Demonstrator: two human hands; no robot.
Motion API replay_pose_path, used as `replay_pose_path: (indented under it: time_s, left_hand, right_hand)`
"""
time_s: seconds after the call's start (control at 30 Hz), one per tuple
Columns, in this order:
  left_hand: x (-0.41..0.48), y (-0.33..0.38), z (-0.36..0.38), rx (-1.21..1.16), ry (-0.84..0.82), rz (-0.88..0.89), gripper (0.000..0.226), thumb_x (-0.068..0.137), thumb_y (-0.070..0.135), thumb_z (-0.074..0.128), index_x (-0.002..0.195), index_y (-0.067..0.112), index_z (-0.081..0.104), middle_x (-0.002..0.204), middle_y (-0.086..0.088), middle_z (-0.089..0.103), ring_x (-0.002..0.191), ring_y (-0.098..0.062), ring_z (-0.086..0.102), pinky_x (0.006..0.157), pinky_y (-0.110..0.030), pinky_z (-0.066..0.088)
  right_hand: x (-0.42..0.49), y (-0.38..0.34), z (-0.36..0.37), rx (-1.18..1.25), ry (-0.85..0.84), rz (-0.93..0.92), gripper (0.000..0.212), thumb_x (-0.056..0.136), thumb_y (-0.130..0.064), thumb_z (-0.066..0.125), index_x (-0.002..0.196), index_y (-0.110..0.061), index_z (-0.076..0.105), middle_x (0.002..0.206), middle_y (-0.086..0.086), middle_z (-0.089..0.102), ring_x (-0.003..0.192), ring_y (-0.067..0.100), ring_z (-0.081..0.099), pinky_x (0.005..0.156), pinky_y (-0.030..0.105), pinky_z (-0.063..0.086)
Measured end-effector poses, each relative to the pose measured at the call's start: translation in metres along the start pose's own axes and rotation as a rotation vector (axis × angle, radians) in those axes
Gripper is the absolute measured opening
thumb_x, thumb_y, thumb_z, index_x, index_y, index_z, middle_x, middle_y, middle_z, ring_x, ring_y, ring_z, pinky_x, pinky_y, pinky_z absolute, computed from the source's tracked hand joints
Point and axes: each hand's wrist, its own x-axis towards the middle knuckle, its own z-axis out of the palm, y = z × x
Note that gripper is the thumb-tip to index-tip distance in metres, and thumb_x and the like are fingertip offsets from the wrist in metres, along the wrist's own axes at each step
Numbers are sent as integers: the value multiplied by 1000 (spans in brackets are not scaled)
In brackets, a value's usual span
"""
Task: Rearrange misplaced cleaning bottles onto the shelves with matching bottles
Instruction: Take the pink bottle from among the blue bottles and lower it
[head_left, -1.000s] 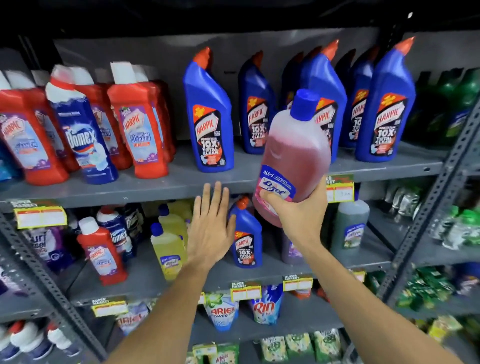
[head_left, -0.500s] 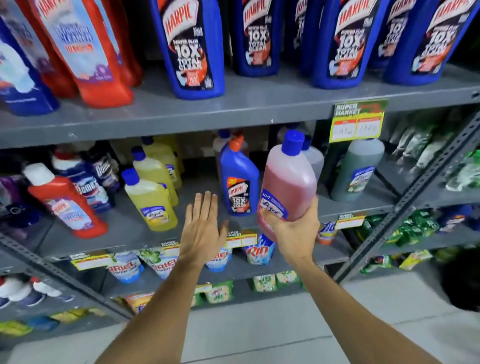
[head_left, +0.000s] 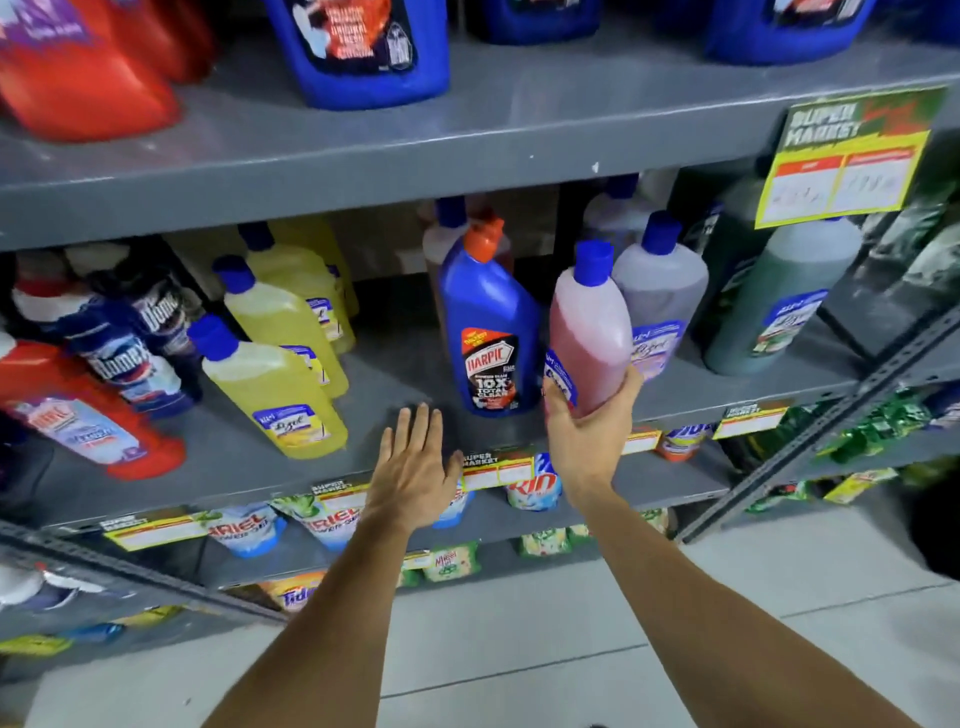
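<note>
Right hand (head_left: 589, 441) gripping pink blue-capped bottle (head_left: 589, 338) at middle shelf (head_left: 363, 395) front, right of blue Harpic "10X Total Clean" bottle (head_left: 493, 343), left hand (head_left: 413, 475) flat, fingers spread, empty, yellow bottles (head_left: 275, 384) left.

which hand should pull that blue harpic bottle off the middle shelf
Left. The left hand is empty and open, just below and in front of the blue Harpic bottle. The right hand is wrapped around the pink bottle beside it, so it likely cannot take another.
</note>
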Motion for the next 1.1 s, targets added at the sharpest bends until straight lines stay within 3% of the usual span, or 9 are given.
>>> replay_pose_path:
  time_s: [0.2, 0.37, 0.53, 0.77, 0.93, 1.1]
  left_hand:
    - [6, -7, 17, 15, 50, -33, 84, 87, 59, -1, 155, 10, 9, 164, -10, 5, 151, -30, 0, 121, -47, 3]
    - [8, -9, 19, 0, 37, -29, 85, 86, 60, -4, 155, 12, 5, 165, -9, 1, 151, -29, -4, 120, -45, -2]
    - [8, -8, 19, -13, 49, -32, 83, 88, 60, -3, 155, 13, 5, 165, -8, 2, 151, -27, -4, 120, -45, -1]
    - [6, -8, 19, -8, 34, -41, 82, 88, 60, -4, 156, 15, 1, 165, -5, -2, 151, -25, -8, 120, -43, -5]
    - [7, -9, 19, -27, 25, -41, 80, 89, 60, -3, 156, 16, -1, 165, -3, -6, 150, -22, -12, 119, -42, -7]
    - [10, -10, 16, -34, -11, -44, 74, 95, 58, 7, 156, 16, -2, 165, -3, -7, 150, -24, -12, 120, -43, -6]
  right_hand:
    - [11, 13, 5, -71, -115, -23, 68, 87, -20, 76, 142, -20, 36, 135, 2, 54, 119, 17, 57, 98, 23, 51]
    - [6, 41, -1, -202, -206, 72, 79, 87, -1, 71, 150, -21, 29, 142, 2, 47, 132, 22, 48, 110, 44, 47]
    - [17, 38, 6, -250, -219, 117, 72, 89, -2, 69, 148, -18, 31, 137, 7, 54, 123, 26, 54, 104, 46, 50]
    - [20, 34, 6, -348, -205, 144, 60, 91, -18, 73, 141, -9, 40, 131, 12, 59, 105, 18, 52, 93, 33, 50]
    - [21, 32, 11, -351, -188, 169, 59, 91, -21, 74, 139, -11, 42, 129, 13, 62, 114, 30, 61, 96, 45, 55]
    - [16, 31, 10, -350, -155, 216, 63, 85, -16, 79, 137, -8, 45, 129, 13, 59, 115, 31, 59, 97, 41, 52]
